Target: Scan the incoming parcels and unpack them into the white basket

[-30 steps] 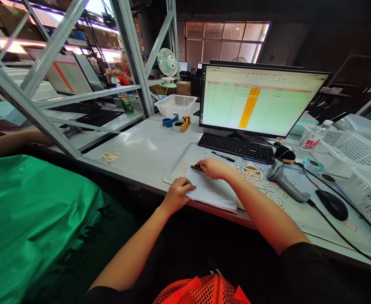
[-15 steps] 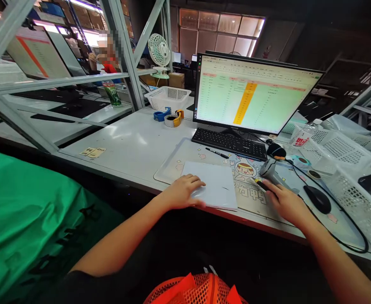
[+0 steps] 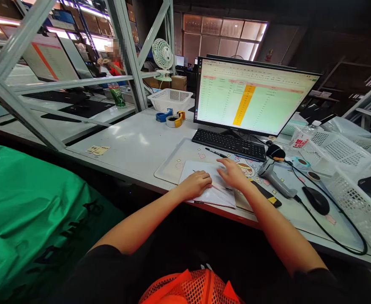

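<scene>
A flat white packet (image 3: 223,198) with a glossy surface lies at the front edge of the desk mat. My left hand (image 3: 197,185) rests on its middle, fingers curled and closed on its surface. Over the packet's right side is my right hand (image 3: 232,172), with its fingers apart and nothing in them. A black and yellow utility knife (image 3: 265,194) lies on the mat by my right forearm. Just right of the knife sits a grey barcode scanner (image 3: 277,180). Beyond my right fingertips lies a black pen (image 3: 216,152).
Behind the mat stand a keyboard (image 3: 228,143) and a monitor (image 3: 252,99). To the right are a mouse (image 3: 315,200), a cable and white baskets (image 3: 356,190). Tape dispensers (image 3: 174,120) lie at the back left. A person (image 3: 115,63) is beyond the metal frame.
My right hand has left the utility knife on the mat and moved left over the packet. My left hand has shifted slightly right, and its fingers have curled.
</scene>
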